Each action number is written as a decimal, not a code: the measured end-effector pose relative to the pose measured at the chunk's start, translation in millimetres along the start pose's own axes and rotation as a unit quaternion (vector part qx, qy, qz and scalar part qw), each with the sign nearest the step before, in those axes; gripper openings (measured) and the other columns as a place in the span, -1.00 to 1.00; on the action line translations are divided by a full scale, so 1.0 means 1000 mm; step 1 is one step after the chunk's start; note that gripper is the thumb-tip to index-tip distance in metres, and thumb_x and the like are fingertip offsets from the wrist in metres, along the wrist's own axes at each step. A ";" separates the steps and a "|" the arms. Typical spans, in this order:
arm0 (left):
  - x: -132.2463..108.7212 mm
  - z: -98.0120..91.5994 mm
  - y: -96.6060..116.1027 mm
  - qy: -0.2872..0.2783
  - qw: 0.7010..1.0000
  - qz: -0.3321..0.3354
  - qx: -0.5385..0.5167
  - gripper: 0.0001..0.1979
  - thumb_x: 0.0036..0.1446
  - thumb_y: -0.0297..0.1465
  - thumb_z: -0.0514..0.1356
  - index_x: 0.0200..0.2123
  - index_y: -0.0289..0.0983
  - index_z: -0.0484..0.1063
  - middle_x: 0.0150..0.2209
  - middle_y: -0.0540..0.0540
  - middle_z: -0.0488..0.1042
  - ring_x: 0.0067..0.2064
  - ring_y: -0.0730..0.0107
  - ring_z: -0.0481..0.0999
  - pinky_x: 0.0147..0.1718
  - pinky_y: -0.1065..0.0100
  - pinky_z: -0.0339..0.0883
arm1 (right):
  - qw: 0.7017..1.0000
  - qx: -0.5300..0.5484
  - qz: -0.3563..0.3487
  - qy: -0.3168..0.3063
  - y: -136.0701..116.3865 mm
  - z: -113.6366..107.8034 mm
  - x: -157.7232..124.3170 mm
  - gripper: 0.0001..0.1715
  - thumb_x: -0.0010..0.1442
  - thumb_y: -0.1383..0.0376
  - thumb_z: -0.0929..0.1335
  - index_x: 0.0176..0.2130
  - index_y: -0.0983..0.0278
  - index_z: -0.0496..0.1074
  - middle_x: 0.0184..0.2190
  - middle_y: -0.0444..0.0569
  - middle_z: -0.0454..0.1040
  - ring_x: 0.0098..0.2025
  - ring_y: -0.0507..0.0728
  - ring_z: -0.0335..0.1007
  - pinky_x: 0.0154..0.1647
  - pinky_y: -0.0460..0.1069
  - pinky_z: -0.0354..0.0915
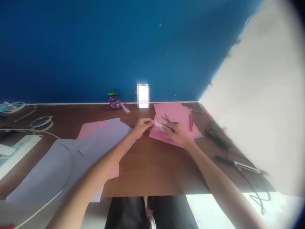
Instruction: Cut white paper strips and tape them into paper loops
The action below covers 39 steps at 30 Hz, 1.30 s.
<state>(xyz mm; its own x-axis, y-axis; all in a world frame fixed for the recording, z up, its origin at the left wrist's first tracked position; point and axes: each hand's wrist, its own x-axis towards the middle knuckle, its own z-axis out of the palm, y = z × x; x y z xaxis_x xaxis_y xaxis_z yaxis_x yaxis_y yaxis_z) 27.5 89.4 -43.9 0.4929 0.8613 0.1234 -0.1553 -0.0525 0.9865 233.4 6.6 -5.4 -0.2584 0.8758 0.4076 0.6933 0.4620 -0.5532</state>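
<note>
Both my arms reach forward over a brown wooden table (152,171). My left hand (142,126) is closed in a pinch on one end of a small white piece (157,124), perhaps paper. My right hand (175,132) is closed on the other end of the same piece, resting on a stack of pink paper sheets (176,114). Just behind my right hand, a pair of dark scissors (168,120) lies on the pink paper.
Lavender paper sheets (71,159) over a pink sheet cover the left. A red pen (191,121), a black glue gun (217,135) and a dark tool with cable (238,164) lie right. A purple toy (114,101) and white card (143,95) stand at the blue wall; tape rolls (41,121) far left.
</note>
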 end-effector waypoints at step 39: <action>0.000 0.000 0.000 0.007 1.000 -0.002 0.001 -0.67 0.03 -0.15 0.30 -0.30 -0.31 0.55 -0.36 -0.13 0.55 -0.35 0.42 0.50 -0.32 0.38 0.36 | 0.994 -0.098 0.032 0.031 -0.003 0.005 0.000 -0.56 0.33 0.14 0.16 -0.49 0.23 0.35 -0.65 -0.12 0.33 -0.57 0.05 0.16 -0.44 -0.06 -0.01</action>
<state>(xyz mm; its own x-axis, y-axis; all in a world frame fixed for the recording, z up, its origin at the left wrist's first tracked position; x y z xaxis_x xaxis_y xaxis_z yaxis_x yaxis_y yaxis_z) 27.7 89.3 -43.6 0.4815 0.8686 0.1169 -0.1509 -0.0492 0.9873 228.1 6.2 -7.8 -0.1717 0.8892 0.4240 0.8266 0.3642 -0.4291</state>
